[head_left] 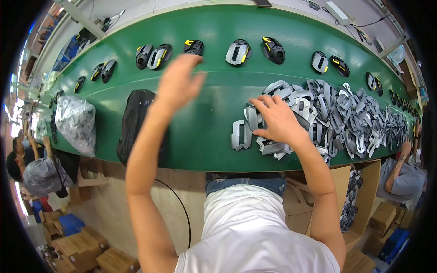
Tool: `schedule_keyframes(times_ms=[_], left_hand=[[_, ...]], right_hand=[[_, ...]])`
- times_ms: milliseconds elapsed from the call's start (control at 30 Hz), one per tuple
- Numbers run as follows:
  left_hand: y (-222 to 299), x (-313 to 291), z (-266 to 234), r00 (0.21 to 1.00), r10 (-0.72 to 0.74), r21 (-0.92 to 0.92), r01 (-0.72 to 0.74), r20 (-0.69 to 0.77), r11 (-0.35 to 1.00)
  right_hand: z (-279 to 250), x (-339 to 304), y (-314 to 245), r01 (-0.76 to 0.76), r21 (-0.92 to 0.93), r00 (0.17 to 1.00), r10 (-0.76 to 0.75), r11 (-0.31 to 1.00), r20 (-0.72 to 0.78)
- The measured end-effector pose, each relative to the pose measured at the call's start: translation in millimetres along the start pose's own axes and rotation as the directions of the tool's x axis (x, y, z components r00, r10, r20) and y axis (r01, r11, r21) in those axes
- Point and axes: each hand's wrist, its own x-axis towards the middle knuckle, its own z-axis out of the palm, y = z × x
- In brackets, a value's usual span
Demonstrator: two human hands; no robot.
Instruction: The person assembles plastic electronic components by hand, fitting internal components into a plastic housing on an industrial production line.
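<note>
My left hand (180, 84) reaches over the far part of the green bench, thumb and fingers apart and slightly blurred. Its fingertips overlap the near edge of a black mouse-shaped plastic housing (195, 46) with a yellow part; whether they touch it I cannot tell. My right hand (281, 120) rests at the left edge of a large heap of grey plastic shells (348, 116), fingers spread. Between its thumb and forefinger lies a grey shell (251, 117). Just left of that, another grey shell (240, 135) lies flat on the bench.
A row of black, grey and yellow housings (238, 52) runs along the green bench (205, 132). Left of me are a black bag (134, 116) and a clear plastic bag (75, 120). A carton (368, 200) of parts stands below on the right. Other people sit at both ends.
</note>
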Motion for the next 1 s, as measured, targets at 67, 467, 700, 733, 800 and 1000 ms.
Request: schedule_keyframes(times_ms=[67,467,700,733,800,1000], left_hand=[[48,-3,27,0.998,0.026,-0.149,-0.018,0.058,0.989],[46,-20,98,0.936,-0.343,-0.642,0.214,-0.081,0.736],[42,-24,95,0.921,-0.377,-0.654,0.223,-0.103,0.722],[44,-24,96,0.919,-0.381,-0.656,0.227,-0.100,0.720],[47,-24,97,0.937,-0.338,-0.686,0.188,-0.089,0.703],[55,-23,86,0.951,-0.308,-0.697,0.230,0.014,0.679]], right_hand=[[-1,2,5,-0.051,0.041,0.999,0.051,0.998,0.017],[-6,35,21,-0.036,0.319,0.999,0.030,0.947,0.025],[-23,44,28,-0.152,0.645,0.983,0.179,0.749,0.023],[-25,43,28,-0.155,0.645,0.983,0.179,0.748,0.028],[-27,43,28,-0.253,0.709,0.960,0.262,0.659,0.099],[-14,40,40,-0.085,0.923,0.949,0.313,0.376,-0.040]])
